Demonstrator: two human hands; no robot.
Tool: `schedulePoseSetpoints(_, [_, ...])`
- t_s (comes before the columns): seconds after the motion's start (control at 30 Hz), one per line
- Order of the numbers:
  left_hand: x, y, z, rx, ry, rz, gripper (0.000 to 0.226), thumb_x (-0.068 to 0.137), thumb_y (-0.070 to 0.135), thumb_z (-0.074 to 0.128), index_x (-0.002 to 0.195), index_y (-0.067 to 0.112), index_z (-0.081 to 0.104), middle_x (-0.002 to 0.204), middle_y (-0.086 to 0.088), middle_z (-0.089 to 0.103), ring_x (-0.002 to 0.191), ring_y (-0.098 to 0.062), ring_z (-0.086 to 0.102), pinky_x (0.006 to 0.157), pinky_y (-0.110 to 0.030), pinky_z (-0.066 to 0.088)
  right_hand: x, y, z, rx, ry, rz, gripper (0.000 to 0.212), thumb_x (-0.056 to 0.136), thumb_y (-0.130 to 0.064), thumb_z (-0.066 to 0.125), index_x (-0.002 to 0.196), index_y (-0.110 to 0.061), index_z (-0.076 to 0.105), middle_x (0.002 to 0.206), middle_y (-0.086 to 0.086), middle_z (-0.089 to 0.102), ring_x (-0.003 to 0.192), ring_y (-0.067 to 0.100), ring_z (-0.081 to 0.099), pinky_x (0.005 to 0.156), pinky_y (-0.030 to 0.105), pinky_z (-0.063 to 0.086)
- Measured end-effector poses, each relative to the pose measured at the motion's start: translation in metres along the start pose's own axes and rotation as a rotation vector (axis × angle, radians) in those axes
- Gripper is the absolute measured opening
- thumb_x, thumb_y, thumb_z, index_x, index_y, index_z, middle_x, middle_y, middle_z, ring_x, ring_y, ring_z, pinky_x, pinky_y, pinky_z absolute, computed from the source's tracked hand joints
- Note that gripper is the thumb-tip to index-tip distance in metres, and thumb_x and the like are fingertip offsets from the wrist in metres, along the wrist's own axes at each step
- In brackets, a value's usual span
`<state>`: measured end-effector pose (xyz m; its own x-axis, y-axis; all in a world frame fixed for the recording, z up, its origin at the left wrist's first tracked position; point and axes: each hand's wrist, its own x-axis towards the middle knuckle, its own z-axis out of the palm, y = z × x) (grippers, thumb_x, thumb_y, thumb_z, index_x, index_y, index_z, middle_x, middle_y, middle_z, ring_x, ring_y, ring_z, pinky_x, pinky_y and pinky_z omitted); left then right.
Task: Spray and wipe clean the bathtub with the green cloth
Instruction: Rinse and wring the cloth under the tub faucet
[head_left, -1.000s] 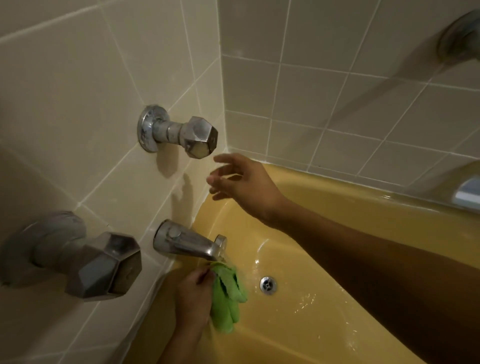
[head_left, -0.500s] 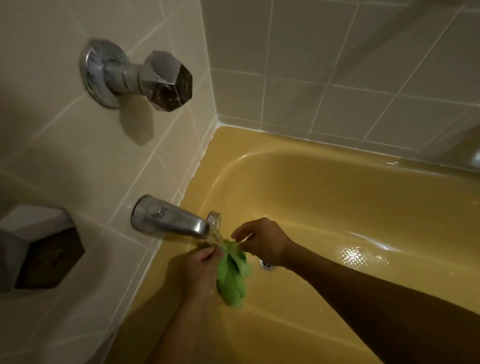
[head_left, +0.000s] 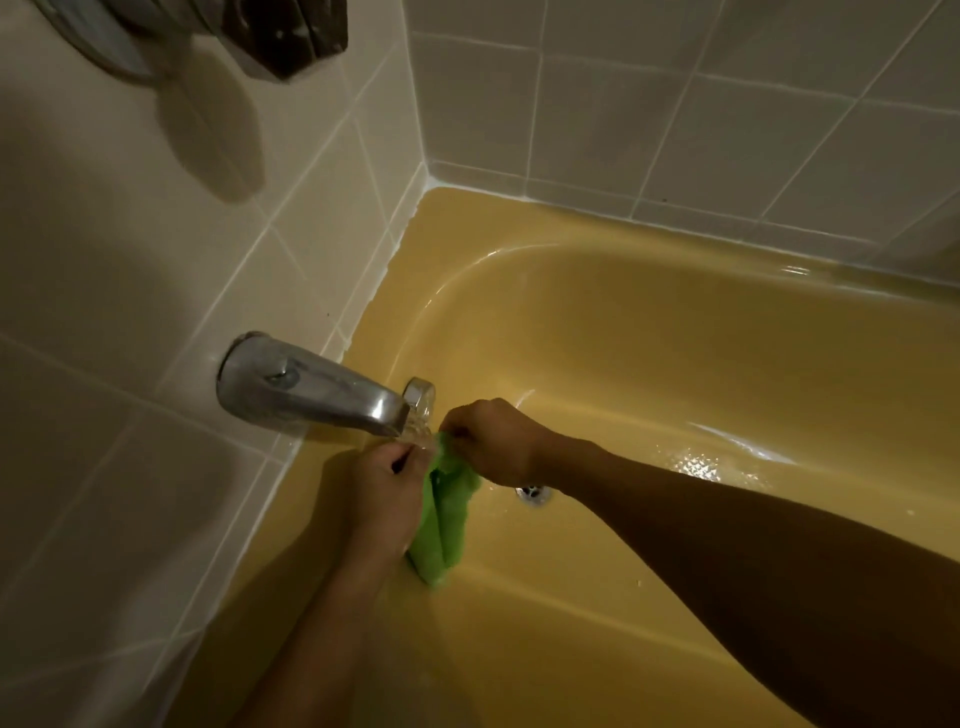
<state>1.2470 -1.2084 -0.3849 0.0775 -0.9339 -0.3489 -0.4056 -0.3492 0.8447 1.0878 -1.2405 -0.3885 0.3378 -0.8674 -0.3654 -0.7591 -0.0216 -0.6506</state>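
The green cloth (head_left: 441, 525) hangs bunched inside the yellow bathtub (head_left: 649, 338), just below the mouth of the chrome spout (head_left: 311, 389). Water runs from the spout onto the cloth's top. My left hand (head_left: 384, 499) grips the cloth's upper left part. My right hand (head_left: 493, 441) pinches its top edge from the right. The lower end of the cloth dangles free between my forearms. No spray bottle is in view.
A chrome drain (head_left: 532, 492) shows on the tub floor behind my right wrist. A faceted chrome tap handle (head_left: 280, 31) juts from the tiled wall at the top left. Tiled walls close off the left and far sides.
My right hand came down from near the upper tap handle and took hold of the cloth's top under the spout. The view tilted downward toward the tub.
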Motion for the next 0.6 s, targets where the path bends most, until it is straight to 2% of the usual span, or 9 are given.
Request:
schedulePoseSetpoints(0.1, [0.005,0.002,0.004,0.014,-0.012,0.020,0.016,0.100,0.020,0.067,0.086,0.016,0.072,0.077,0.006,0.068,0.070,-0.006,0.059,0.057,-0.013,0.042,-0.001,0.006,0.000,-0.001,0.013,-0.007,0.024,0.102,-0.009,0.047,0.107,0.001,0.068,0.104,0.019,0.069,0.093,0.033,0.061,0.077,0.038,0.045])
schedulePoseSetpoints(0.2, [0.014,0.004,0.008,-0.032,-0.048,-0.009,0.005,0.099,0.022,0.069,0.096,0.022,0.073,0.088,0.010,0.070,0.090,-0.015,0.067,0.072,-0.023,0.049,-0.008,0.019,-0.007,0.013,0.083,0.014,0.022,0.104,-0.013,0.051,0.111,-0.003,0.070,0.108,0.014,0.071,0.087,0.022,0.056,0.073,0.028,0.037])
schedulePoseSetpoints(0.27, [0.017,0.006,0.013,-0.003,-0.109,-0.012,0.011,0.100,0.025,0.068,0.107,0.020,0.073,0.095,0.009,0.069,0.100,-0.018,0.066,0.077,-0.024,0.049,-0.013,0.030,-0.013,-0.003,0.101,0.031,0.023,0.104,-0.014,0.052,0.109,-0.004,0.072,0.109,0.013,0.072,0.087,0.019,0.055,0.075,0.028,0.039])
schedulePoseSetpoints(0.33, [0.018,0.010,0.018,0.084,-0.166,0.024,0.016,0.102,0.025,0.064,0.114,0.017,0.072,0.094,0.008,0.065,0.092,-0.011,0.061,0.065,-0.008,0.042,-0.016,0.038,-0.018,-0.040,0.083,0.022,0.023,0.102,-0.014,0.055,0.111,-0.005,0.074,0.112,0.012,0.072,0.094,0.024,0.060,0.083,0.032,0.045])
schedulePoseSetpoints(0.37, [0.019,0.011,0.021,0.111,-0.185,0.058,0.019,0.103,0.023,0.062,0.115,0.014,0.072,0.091,0.009,0.064,0.086,-0.007,0.058,0.059,-0.004,0.039,-0.018,0.042,-0.020,-0.056,0.083,0.012,0.023,0.102,-0.015,0.057,0.112,-0.006,0.074,0.114,0.012,0.071,0.100,0.027,0.062,0.086,0.032,0.045])
schedulePoseSetpoints(0.43, [0.022,0.013,0.024,0.167,-0.219,0.127,0.018,0.104,0.022,0.060,0.112,0.011,0.072,0.083,0.012,0.062,0.076,0.002,0.054,0.056,-0.001,0.038,-0.022,0.049,-0.023,-0.055,0.129,-0.025,0.020,0.100,-0.013,0.061,0.112,-0.007,0.076,0.114,0.012,0.070,0.104,0.029,0.062,0.087,0.032,0.044])
schedulePoseSetpoints(0.53, [0.024,0.017,0.021,0.248,-0.279,0.223,0.017,0.105,0.027,0.057,0.103,0.015,0.069,0.081,0.010,0.061,0.071,0.001,0.054,0.058,-0.005,0.039,-0.028,0.055,-0.026,0.045,0.234,-0.095,0.013,0.097,-0.014,0.068,0.102,-0.009,0.079,0.106,0.008,0.071,0.097,0.024,0.065,0.085,0.030,0.046])
schedulePoseSetpoints(0.6, [0.028,0.016,0.019,0.297,-0.311,0.327,0.023,0.105,0.033,0.055,0.097,0.016,0.069,0.078,0.007,0.063,0.067,-0.001,0.057,0.059,-0.013,0.040,-0.030,0.054,-0.027,0.158,0.258,-0.043,0.013,0.097,-0.017,0.069,0.099,-0.010,0.080,0.101,0.004,0.074,0.092,0.017,0.066,0.083,0.028,0.048])
